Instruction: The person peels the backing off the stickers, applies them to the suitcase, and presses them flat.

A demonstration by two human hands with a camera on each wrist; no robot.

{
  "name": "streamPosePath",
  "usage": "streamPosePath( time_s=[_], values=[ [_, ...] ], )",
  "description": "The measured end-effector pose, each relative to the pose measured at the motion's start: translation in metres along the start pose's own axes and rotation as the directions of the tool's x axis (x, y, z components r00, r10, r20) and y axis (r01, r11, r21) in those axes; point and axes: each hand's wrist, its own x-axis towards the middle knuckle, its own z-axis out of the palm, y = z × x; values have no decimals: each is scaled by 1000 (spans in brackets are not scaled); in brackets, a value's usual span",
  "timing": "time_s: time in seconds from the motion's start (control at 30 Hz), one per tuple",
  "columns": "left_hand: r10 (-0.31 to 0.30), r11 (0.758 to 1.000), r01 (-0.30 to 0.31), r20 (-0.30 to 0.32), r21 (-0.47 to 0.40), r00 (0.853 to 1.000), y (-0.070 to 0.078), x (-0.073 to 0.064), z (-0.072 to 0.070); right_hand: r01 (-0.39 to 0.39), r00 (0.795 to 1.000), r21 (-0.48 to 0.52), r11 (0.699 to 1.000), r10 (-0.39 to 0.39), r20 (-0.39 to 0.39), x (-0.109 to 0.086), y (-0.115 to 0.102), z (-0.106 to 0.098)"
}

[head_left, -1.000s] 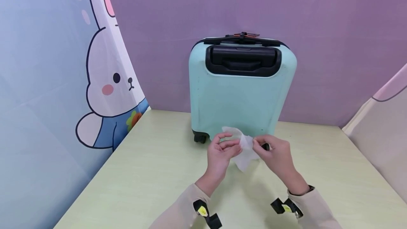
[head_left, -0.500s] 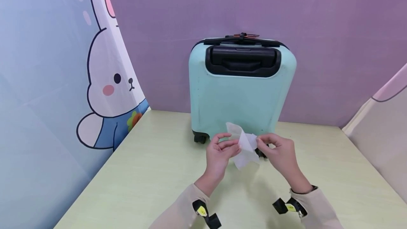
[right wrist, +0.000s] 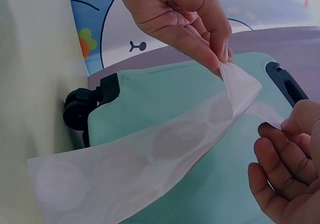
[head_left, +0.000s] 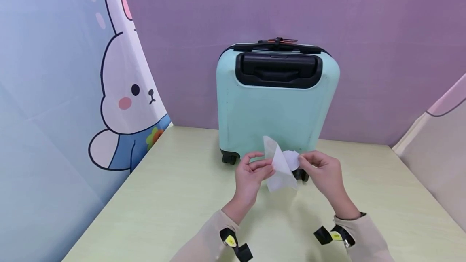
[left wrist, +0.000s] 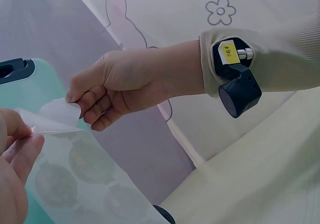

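My left hand (head_left: 249, 179) pinches a thin, translucent sticker sheet (head_left: 280, 179) at its folded-over corner. Faint round shapes show through the sheet (right wrist: 165, 139) in the right wrist view. With thumb and index finger, my right hand (head_left: 324, 175) pinches the edge of a round white sticker (head_left: 291, 159). The left wrist view shows that sticker (left wrist: 62, 111) sticking out past the sheet's fold, its lower part hidden behind it. Both hands are in front of the bottom of a mint-green suitcase (head_left: 269, 116), which stands upright.
The suitcase has a black recessed handle (head_left: 278, 70) and black wheels (head_left: 229, 157). It stands on a pale wooden table (head_left: 164, 205), close to a purple backdrop (head_left: 174, 51). A rabbit-printed cloth (head_left: 120, 84) hangs at the left, and a pale cloth (head_left: 440, 148) at the right.
My right hand has moved right, away from the left, drawing the round sticker out so more of it shows. The sheet's upper corner has risen; the left hand has barely moved.
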Motion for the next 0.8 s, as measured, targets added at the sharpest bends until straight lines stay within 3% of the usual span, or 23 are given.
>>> streamPosePath(
  time_s=[0.3,0.8],
  values=[
    [-10,1000,10,-10,-10,1000,-2,1,-1,-30,999,50,998,30,-15,3,10,-4],
    [-13,999,14,-32,50,999,-3,5,-10,-28,997,19,999,30,-65,3,11,-11]
  ],
)
